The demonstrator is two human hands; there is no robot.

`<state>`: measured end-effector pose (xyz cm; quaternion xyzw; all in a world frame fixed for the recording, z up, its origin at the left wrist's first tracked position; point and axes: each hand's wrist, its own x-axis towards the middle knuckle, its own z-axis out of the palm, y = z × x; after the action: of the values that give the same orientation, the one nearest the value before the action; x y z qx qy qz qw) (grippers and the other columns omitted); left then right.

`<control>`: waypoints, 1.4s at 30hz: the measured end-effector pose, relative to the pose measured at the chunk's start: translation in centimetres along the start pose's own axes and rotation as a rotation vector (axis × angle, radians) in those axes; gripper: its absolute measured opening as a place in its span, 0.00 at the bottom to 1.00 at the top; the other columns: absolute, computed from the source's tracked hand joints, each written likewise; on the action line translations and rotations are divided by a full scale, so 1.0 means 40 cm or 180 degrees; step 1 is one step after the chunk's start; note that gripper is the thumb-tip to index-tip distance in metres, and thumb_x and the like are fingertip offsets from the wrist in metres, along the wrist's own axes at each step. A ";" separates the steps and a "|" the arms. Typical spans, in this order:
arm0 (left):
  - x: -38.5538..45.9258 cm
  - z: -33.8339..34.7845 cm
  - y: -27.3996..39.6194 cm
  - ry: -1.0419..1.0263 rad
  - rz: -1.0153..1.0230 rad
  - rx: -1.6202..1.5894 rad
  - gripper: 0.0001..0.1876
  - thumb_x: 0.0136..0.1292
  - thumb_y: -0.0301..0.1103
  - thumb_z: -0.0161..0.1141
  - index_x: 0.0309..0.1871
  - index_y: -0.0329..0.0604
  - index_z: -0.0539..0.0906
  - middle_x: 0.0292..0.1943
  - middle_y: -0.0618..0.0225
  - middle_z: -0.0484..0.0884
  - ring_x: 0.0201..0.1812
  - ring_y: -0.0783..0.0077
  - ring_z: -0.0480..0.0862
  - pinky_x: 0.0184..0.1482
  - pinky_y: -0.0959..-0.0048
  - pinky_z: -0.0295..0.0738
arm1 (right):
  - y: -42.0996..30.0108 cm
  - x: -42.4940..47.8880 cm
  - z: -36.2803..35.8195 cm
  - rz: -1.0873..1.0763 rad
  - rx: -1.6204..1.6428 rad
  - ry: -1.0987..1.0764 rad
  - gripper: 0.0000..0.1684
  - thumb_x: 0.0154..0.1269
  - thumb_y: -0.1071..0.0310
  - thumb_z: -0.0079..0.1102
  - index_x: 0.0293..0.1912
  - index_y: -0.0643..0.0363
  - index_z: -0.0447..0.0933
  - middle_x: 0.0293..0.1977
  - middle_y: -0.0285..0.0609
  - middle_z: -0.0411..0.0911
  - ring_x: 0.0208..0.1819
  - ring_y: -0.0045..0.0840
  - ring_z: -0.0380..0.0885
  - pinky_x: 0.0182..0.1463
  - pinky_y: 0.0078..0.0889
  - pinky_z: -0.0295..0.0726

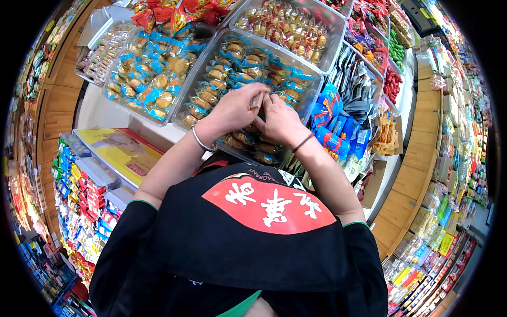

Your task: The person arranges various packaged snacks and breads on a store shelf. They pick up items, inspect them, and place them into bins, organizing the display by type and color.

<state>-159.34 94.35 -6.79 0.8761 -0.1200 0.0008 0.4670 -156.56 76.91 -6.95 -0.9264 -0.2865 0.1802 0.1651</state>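
Note:
Both hands meet over a clear plastic bin [183,99] of individually wrapped round pastries [253,59] in clear and blue film. My left hand [239,107], with a silver bangle at its wrist, has its fingers curled around a small wrapped item [256,101], partly hidden, perhaps one of the pastries. My right hand [279,119], with a dark band at its wrist, touches the same item with bent fingertips. The pastries lie in rows in the bin, and the hands cover some of them near the middle.
Another bin of blue-wrapped pastries [146,75] stands at the left, and one of red-and-clear packets [283,29] behind. Black-and-silver sachets [350,77] and blue packets [332,119] lie at the right. A yellow box [122,150] stands front left. Wooden ledges [420,130] and stocked shelves flank the display.

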 end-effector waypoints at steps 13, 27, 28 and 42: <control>0.000 0.007 0.010 -0.0649 -0.0228 0.1332 0.24 0.63 0.53 0.66 0.57 0.50 0.83 0.53 0.64 0.85 0.50 0.55 0.87 0.54 0.57 0.81 | 0.170 0.098 -0.065 0.0287 -0.1745 0.1340 0.06 0.60 0.71 0.60 0.36 0.56 0.84 0.39 0.42 0.79 0.48 0.37 0.81 0.44 0.40 0.82; -0.024 0.047 -0.036 0.0227 -0.0046 0.0943 0.18 0.62 0.50 0.68 0.49 0.50 0.85 0.40 0.60 0.88 0.42 0.52 0.88 0.45 0.56 0.83 | 0.104 0.168 -0.047 -0.0151 -0.0672 0.1660 0.27 0.57 0.65 0.74 0.53 0.61 0.74 0.49 0.51 0.78 0.57 0.46 0.75 0.57 0.44 0.80; -0.026 0.047 -0.037 0.0266 -0.0048 0.0925 0.19 0.62 0.50 0.68 0.49 0.50 0.85 0.40 0.60 0.88 0.43 0.52 0.88 0.45 0.57 0.83 | 0.104 0.171 -0.042 -0.0106 -0.0641 0.1679 0.27 0.56 0.64 0.74 0.53 0.61 0.74 0.50 0.51 0.78 0.57 0.46 0.76 0.57 0.44 0.80; -0.022 0.037 -0.027 0.0352 -0.0342 0.0580 0.16 0.61 0.41 0.66 0.51 0.51 0.84 0.40 0.58 0.87 0.43 0.51 0.87 0.45 0.57 0.82 | 0.061 0.052 -0.066 0.0221 -0.0061 0.0808 0.33 0.58 0.56 0.74 0.55 0.65 0.72 0.47 0.57 0.80 0.51 0.49 0.81 0.52 0.47 0.82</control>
<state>-160.13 93.88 -8.60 0.9187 -0.0464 0.0350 0.3906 -152.68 75.72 -6.13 -0.9526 -0.2329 0.0643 0.1848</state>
